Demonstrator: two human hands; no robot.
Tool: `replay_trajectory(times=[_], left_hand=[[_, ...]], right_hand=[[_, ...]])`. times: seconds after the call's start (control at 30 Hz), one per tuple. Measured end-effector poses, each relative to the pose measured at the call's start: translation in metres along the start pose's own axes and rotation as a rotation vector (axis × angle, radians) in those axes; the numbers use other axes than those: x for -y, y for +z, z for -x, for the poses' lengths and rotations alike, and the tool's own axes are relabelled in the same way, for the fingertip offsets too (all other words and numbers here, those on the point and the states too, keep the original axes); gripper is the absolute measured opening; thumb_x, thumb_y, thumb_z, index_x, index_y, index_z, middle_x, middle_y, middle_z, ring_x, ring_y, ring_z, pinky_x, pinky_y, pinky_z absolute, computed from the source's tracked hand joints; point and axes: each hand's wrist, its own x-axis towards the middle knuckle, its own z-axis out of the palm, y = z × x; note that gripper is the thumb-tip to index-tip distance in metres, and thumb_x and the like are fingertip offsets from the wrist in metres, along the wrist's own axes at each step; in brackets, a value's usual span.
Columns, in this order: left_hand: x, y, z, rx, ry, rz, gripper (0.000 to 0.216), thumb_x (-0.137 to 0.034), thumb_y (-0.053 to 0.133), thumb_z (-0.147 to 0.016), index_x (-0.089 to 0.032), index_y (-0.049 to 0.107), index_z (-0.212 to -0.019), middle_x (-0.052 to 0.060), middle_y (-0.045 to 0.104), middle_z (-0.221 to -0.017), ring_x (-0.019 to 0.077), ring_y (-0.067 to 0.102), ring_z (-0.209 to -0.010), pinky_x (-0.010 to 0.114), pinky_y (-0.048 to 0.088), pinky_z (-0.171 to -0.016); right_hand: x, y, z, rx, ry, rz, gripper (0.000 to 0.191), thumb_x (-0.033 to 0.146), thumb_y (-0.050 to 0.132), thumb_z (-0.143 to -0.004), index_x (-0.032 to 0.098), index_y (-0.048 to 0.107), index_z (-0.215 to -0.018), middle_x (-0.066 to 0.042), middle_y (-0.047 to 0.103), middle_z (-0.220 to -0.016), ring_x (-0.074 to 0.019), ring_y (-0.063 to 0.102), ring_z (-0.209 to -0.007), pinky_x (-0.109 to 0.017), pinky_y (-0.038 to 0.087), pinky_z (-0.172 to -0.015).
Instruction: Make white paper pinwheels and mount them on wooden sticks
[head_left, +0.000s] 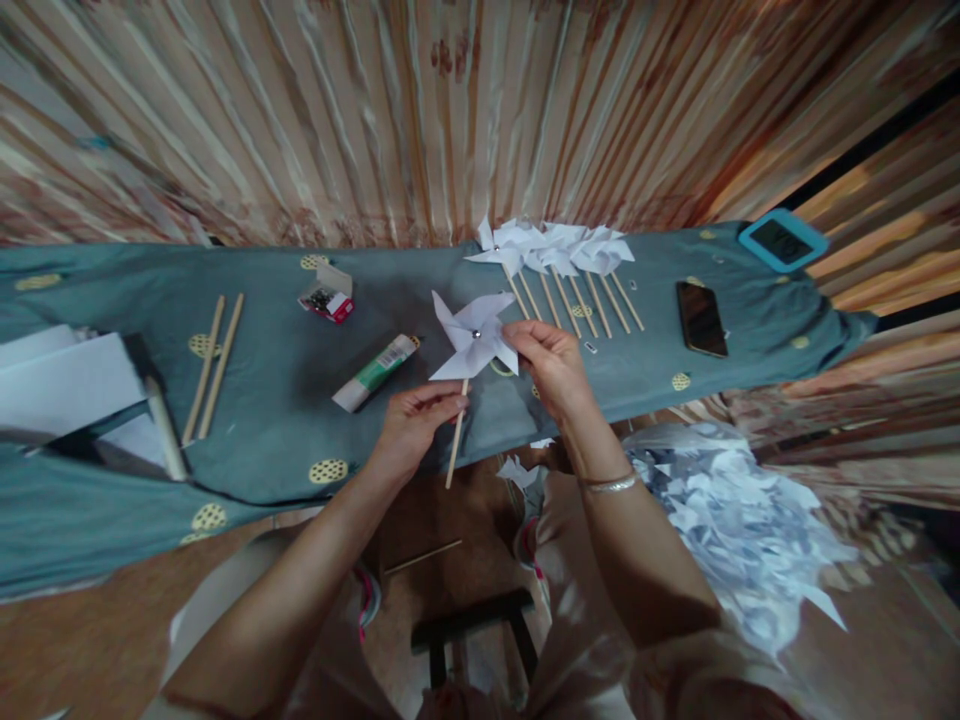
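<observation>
reaching over a green cloth point(292, 370), with heaped paper point(739, 525) near right and a row of pinwheels point(566, 247) far. holding left of these, in closed left hand point(411, 420) and pinching right hand point(553, 368), a white pinwheel point(469, 345) by stick point(454, 455) and blade point(493, 309) respectively.

Left hand point(420, 425) pinches pale wooden stick point(454, 455) of white folded-paper pinwheel point(474, 337); right hand point(556, 365) holds one blade point(504, 350).

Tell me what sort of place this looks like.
Probably a room in a home, used as a small craft spot: a pleated curtain hangs behind, a pineapple-print cloth covers the work surface, and paper pinwheels lie in a row on it.
</observation>
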Motion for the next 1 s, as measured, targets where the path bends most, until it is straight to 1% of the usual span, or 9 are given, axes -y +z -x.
replay_trajectory(times=[0.27,0.53,0.8,1.0], left_hand=[[-0.002,0.0,0.0,-0.016,0.01,0.011,0.034,-0.039,0.09,-0.051,-0.019,0.08,-0.077,0.004,0.075,-0.076,0.0143,0.061,-0.065,0.028,0.051,-0.067],[0.001,-0.001,-0.003,-0.049,0.033,0.018,0.035,-0.041,0.091,-0.051,-0.019,0.08,-0.077,0.005,0.075,-0.077,0.0149,0.062,-0.067,0.028,0.05,-0.068],[0.0,-0.001,-0.003,-0.074,0.013,0.045,0.042,-0.043,0.093,-0.045,-0.018,0.079,-0.076,0.005,0.074,-0.073,0.0146,0.061,-0.064,0.028,0.051,-0.067],[0.001,-0.001,-0.004,-0.087,0.018,0.039,0.041,-0.043,0.092,-0.047,-0.018,0.079,-0.076,0.005,0.074,-0.073,0.015,0.062,-0.064,0.029,0.051,-0.067]], right_hand=[[0.003,0.002,0.002,0.009,0.032,-0.026,0.027,0.044,0.083,-0.056,0.022,0.07,-0.064,0.003,0.063,-0.058,-0.0103,0.051,-0.055,-0.024,0.039,-0.053],[0.006,0.005,0.005,0.048,0.053,0.0,0.031,0.047,0.084,-0.054,0.021,0.069,-0.062,0.004,0.059,-0.054,-0.0083,0.045,-0.05,-0.024,0.035,-0.05],[0.007,0.009,0.007,0.081,0.08,-0.031,0.034,0.048,0.086,-0.05,0.021,0.067,-0.058,0.004,0.059,-0.053,-0.0089,0.047,-0.051,-0.024,0.038,-0.052],[0.007,0.012,0.009,0.116,0.105,-0.029,0.037,0.05,0.088,-0.049,0.021,0.066,-0.058,0.004,0.058,-0.053,-0.0099,0.048,-0.053,-0.025,0.04,-0.054]])
